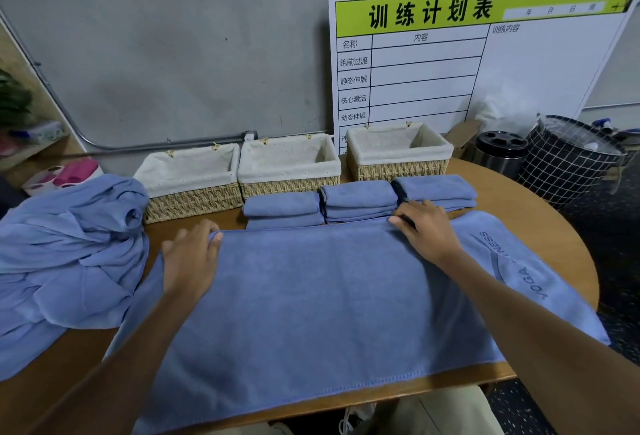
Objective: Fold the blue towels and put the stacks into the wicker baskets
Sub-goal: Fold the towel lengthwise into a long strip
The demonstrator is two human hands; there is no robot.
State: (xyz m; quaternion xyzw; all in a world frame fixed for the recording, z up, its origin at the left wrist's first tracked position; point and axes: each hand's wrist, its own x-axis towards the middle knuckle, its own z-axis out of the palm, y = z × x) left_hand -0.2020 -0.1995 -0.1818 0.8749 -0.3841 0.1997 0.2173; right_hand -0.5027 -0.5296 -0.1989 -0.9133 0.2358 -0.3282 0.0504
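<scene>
A blue towel (311, 303) lies spread flat across the round wooden table in front of me. My left hand (190, 258) pinches its far edge on the left, and my right hand (426, 230) pinches the far edge further right. Behind the towel sit three small stacks of folded blue towels: left stack (282, 209), middle stack (360, 199), right stack (436, 192). Beyond them stand three cloth-lined wicker baskets, all empty: left basket (194, 199), middle basket (289, 185), right basket (398, 168). A heap of unfolded blue towels (65, 254) lies at the left.
A printed schedule board (450, 64) leans on the grey wall behind the baskets. A metal canister (498, 154) and a black grid-pattern bin (568, 161) stand at the right, off the table. Pink items (65, 175) lie at the left by a shelf.
</scene>
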